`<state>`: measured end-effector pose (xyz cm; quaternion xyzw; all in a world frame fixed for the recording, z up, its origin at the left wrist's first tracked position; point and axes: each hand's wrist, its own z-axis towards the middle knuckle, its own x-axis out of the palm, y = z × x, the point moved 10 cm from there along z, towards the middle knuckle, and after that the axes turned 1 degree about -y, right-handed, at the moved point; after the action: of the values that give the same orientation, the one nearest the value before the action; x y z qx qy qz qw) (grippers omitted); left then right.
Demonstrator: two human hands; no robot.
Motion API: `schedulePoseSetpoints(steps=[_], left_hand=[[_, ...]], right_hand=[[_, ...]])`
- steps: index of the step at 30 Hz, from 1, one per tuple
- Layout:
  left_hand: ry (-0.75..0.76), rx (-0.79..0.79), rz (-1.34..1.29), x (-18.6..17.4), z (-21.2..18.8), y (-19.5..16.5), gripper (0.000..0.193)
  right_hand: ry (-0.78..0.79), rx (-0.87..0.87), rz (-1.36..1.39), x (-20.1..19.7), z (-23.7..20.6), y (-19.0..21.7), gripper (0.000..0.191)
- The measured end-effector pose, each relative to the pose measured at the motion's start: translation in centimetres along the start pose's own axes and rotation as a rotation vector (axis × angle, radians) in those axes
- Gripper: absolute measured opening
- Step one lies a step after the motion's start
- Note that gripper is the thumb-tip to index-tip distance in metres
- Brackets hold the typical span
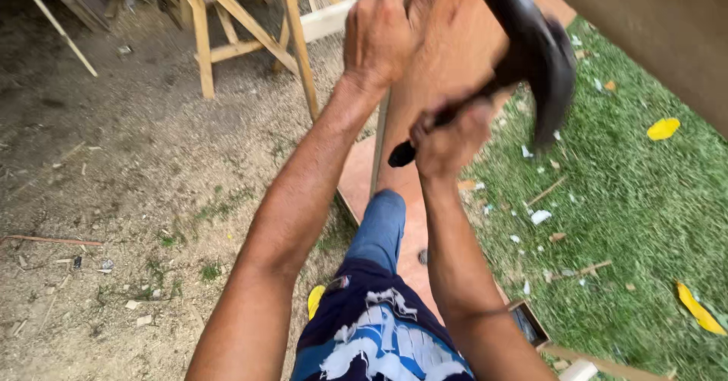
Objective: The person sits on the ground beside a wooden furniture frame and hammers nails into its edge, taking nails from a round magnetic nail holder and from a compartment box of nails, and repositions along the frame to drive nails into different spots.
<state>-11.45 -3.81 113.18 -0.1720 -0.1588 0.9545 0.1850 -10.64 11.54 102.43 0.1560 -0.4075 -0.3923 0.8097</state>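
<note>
My right hand point(449, 134) grips the dark handle of a black claw hammer point(540, 55), whose blurred head hangs raised above the grass. My left hand point(383, 28) presses flat on a reddish-brown plywood board point(455, 55) at the top of the view, fingers spread upward. The board runs down under my arms, and my knee in blue jeans point(381, 225) rests on it. What lies under my left palm is hidden.
A wooden trestle point(250, 32) stands at the back on bare dirt. Green grass with wood chips and yellow leaves point(663, 128) lies to the right. A tan panel point(667, 25) crosses the upper right corner. A small open box point(527, 322) sits by the board's edge.
</note>
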Motion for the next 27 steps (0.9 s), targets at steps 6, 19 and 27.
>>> schedulePoseSetpoints(steps=[6,19,27], left_hand=[[0.098,-0.075,-0.031,0.9,-0.1,0.4,0.056],[0.063,-0.003,-0.032,0.0,-0.3,0.1,0.056],[0.087,-0.062,-0.041,-0.4,0.1,0.4,0.05]], right_hand=[[-0.032,0.044,0.051,0.4,-0.8,0.1,0.068],[-0.054,0.215,0.031,0.3,-0.9,-4.7,0.074],[-0.017,0.109,-0.488,0.9,-0.7,-3.7,0.075]])
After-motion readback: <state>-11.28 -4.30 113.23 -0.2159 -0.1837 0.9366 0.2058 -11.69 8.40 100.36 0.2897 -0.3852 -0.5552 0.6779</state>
